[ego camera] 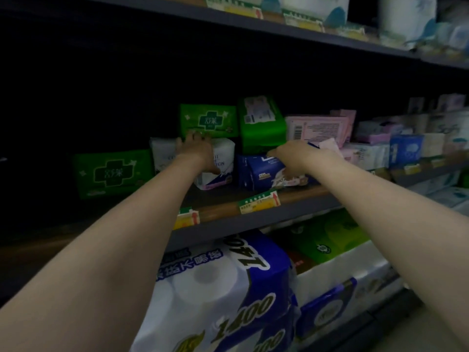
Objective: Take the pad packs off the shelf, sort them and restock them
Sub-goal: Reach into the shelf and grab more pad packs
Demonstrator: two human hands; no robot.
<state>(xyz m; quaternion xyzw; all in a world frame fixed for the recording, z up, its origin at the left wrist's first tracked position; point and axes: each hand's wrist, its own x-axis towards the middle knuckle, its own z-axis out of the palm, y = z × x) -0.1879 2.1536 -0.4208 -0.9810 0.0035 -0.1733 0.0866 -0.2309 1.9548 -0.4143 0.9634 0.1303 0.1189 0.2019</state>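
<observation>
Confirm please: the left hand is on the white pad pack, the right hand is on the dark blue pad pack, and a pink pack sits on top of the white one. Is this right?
Not quite. In the head view a green plastic pad pack, not a pink one, sits on top of the white pad pack. The rest holds: the left hand is on the white pack, and the right hand is on the dark blue pad pack.

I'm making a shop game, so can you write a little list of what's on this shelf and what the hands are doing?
place: shop shelf with price tags
left hand: on the white pack, grip unclear
right hand: on the blue pack, grip unclear
green packs: one at the left, one on top of the white pack, one upright
pink pack: right of the upright green one
below: toilet roll bundle
</observation>
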